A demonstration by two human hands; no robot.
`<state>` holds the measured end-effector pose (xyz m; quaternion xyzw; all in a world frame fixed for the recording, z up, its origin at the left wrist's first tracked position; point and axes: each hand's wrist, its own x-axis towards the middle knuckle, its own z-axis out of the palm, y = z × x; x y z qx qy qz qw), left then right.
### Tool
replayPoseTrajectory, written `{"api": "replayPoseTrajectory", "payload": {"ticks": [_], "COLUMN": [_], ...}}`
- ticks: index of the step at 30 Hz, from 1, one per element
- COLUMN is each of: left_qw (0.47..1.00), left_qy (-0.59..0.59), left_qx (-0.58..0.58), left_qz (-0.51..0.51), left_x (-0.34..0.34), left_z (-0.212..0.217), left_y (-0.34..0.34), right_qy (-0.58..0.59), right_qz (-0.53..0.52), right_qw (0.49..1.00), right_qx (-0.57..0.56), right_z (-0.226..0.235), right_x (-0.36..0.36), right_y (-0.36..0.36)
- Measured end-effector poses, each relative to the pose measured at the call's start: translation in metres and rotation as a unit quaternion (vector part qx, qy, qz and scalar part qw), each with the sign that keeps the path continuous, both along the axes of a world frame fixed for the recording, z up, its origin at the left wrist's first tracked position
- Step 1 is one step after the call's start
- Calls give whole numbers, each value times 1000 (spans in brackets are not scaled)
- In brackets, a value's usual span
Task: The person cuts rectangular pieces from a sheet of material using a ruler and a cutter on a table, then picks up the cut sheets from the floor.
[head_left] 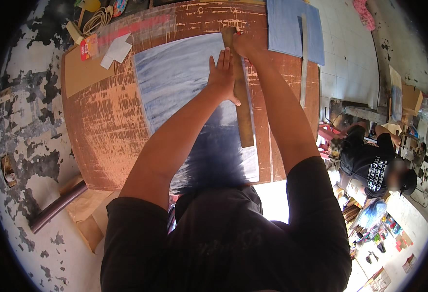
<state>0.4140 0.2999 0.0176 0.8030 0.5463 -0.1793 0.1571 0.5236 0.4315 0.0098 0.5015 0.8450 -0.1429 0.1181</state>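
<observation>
A sheet with blue-grey and white streaks (175,78) lies on a scratched brown table (102,146). A long flat wooden strip (244,121), like a straightedge, lies along its right side. My left hand (222,75) presses down flat with fingers stretched, its fingertips and thumb touching the strip. At the strip's far end, my right hand (246,46) is closed, close against its right edge. A small red bit shows at the fingers, but what they hold is mostly hidden.
Blue-grey sheets (289,34) lie at the far right under a pale narrow strip (304,63). Brown cardboard (85,73), white paper pieces (116,51) and a coiled cord (98,20) are at the far left. Another person (369,163) sits at the right among clutter.
</observation>
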Motion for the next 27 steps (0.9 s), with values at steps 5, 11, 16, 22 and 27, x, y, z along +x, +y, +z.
{"api": "replayPoseTrajectory", "payload": {"ticks": [5, 11, 16, 22, 27], "left_qw": [999, 1000, 1000, 999, 999], "left_qy": [29, 14, 7, 36, 33], "left_qx": [-4, 4, 22, 21, 9], "left_qz": [-17, 2, 10, 5, 3], "left_x": [10, -1, 4, 6, 8], "left_z": [5, -3, -6, -2, -2], "left_y": [6, 1, 0, -2, 2], "right_qy": [45, 46, 164, 99, 87], "right_qz": [-25, -41, -206, -349, -330], "right_qw": [998, 992, 958, 905, 911], "right_qx": [-37, -114, -111, -223, -233], "right_z": [-11, 17, 0, 29, 39], "right_x": [16, 29, 69, 98, 106], "right_y": [0, -91, -202, -325, -347]}}
